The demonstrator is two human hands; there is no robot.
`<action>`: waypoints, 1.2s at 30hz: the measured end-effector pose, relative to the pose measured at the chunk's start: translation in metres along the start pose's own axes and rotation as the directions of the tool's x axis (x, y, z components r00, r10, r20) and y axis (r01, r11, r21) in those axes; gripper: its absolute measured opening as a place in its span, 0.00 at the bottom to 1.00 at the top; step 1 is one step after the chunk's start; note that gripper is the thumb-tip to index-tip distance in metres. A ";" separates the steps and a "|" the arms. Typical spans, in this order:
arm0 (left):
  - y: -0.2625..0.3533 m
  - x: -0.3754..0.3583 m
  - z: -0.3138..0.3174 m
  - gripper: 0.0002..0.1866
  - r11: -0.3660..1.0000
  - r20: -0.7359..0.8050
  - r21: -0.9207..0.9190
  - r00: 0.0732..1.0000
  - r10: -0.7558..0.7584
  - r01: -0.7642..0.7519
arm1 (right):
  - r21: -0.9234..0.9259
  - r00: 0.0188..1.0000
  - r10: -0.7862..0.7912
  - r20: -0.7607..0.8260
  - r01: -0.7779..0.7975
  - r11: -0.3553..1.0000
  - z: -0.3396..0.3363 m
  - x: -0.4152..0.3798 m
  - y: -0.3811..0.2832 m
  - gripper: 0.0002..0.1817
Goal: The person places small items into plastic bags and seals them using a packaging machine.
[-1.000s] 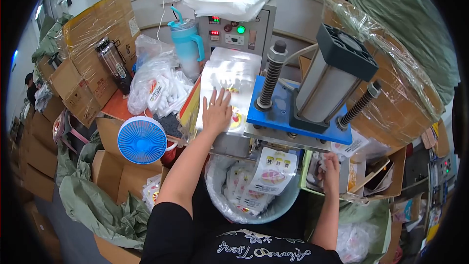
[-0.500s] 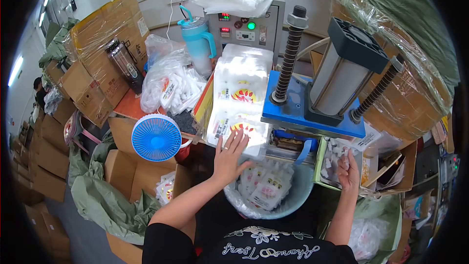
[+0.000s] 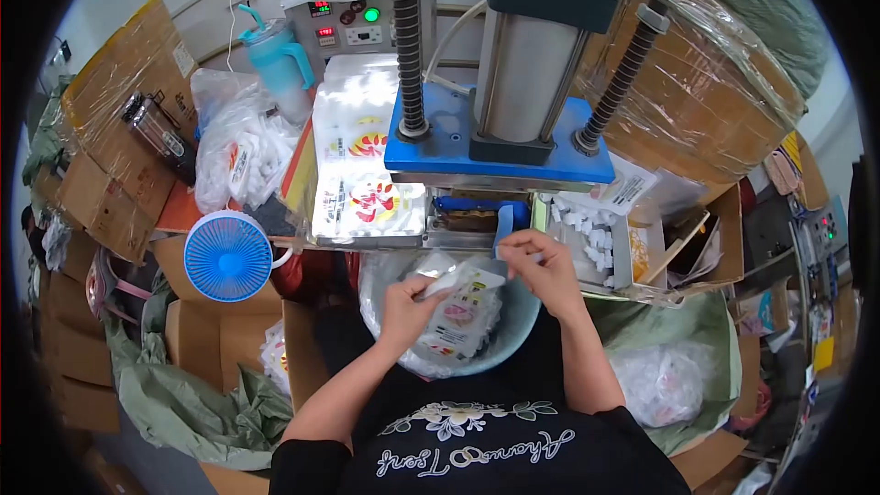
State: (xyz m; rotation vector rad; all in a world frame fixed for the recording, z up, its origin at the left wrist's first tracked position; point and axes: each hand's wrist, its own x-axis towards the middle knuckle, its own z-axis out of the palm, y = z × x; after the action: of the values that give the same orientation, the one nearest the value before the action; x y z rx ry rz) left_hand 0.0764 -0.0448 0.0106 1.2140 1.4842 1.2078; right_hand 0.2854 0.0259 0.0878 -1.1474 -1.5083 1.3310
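Note:
My left hand (image 3: 408, 310) is closed on the edge of a white plastic pouch (image 3: 444, 286), held tilted above the tub. Close to the pouch's right end, my right hand (image 3: 547, 277) is pinched, with a small white plastic piece (image 3: 537, 258) partly showing between the fingers. Below both hands, a light blue tub (image 3: 524, 335) holds several printed pouches (image 3: 461, 319). Flat printed pouches (image 3: 371, 197) lie in a stack to the left of the press (image 3: 500, 142). A tray of small white plastic pieces (image 3: 587, 234) sits to the right.
A blue fan (image 3: 227, 257) stands at the left table edge, above an open cardboard box (image 3: 206, 339). Behind are a turquoise jug (image 3: 278, 69), a dark flask (image 3: 160, 137) and a control box (image 3: 353, 23). A green sack (image 3: 715, 339) with plastic bags lies at right.
My left hand has left the flat stack and now holds a pouch over the tub. The right hand has come from the tray towards it. My view has shifted right.

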 end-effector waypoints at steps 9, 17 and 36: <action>-0.030 -0.013 -0.007 0.09 0.991 0.242 0.132 0.969 -0.047 0.016 | -0.319 0.916 0.046 0.398 0.091 0.943 -0.002 -0.007 0.031 0.11; -0.002 0.030 0.020 0.17 0.926 0.137 -0.293 0.969 -0.205 0.237 | 0.767 0.994 0.073 0.080 -0.108 0.632 -0.057 0.017 0.040 0.20; -0.010 0.044 -0.064 0.35 0.493 0.036 0.824 0.894 0.447 -0.280 | 0.899 0.970 0.215 0.117 -0.195 0.391 -0.077 0.023 0.071 0.15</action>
State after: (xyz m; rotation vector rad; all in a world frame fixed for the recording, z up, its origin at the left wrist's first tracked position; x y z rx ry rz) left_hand 0.0053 -0.0128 0.0109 2.1929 2.1120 0.8810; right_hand 0.3617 0.0713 0.0269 -0.5778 -0.3712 1.9302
